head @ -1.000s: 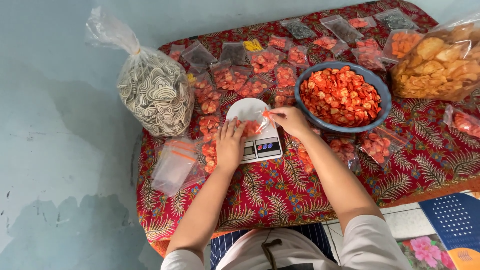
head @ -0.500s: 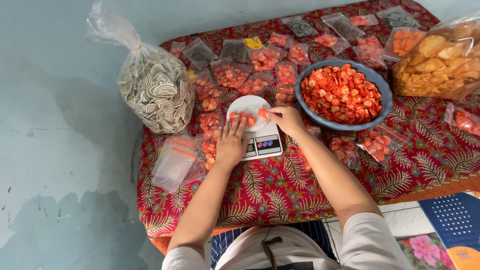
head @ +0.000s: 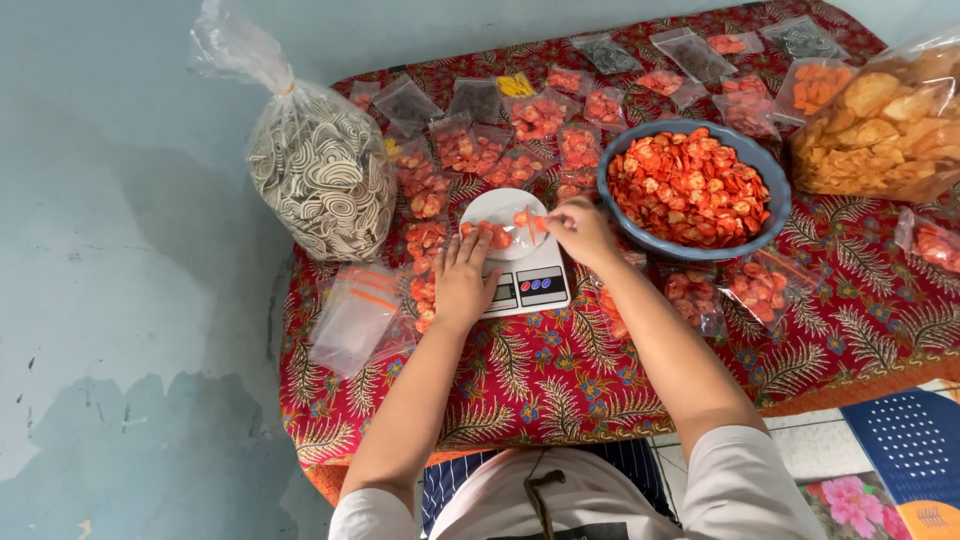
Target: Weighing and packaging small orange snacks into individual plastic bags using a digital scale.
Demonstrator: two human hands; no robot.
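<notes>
The left hand (head: 462, 285) lies flat with fingers spread, pressing the near edge of a small clear zip bag (head: 500, 232) that rests on the round white plate of the digital kitchen scale (head: 520, 262), near the middle of the low table's front half. The right hand (head: 583, 230) pinches an orange-red chip (head: 530, 221) at the bag's mouth. To do this well, the mouth should be kept open and the left hand's weight kept off the plate, or the reading will be false.

The blue bowl of chips (head: 692, 188) stands just right of the scale. Filled small bags (head: 470, 152) crowd the far side; a stack of empty zip bags (head: 352, 318) lies by the left edge, beside a big bag of swirl-patterned crackers (head: 322, 175). A large bag of yellow chips (head: 880, 125) fills the far right corner of the red patterned cloth (head: 560, 385).
</notes>
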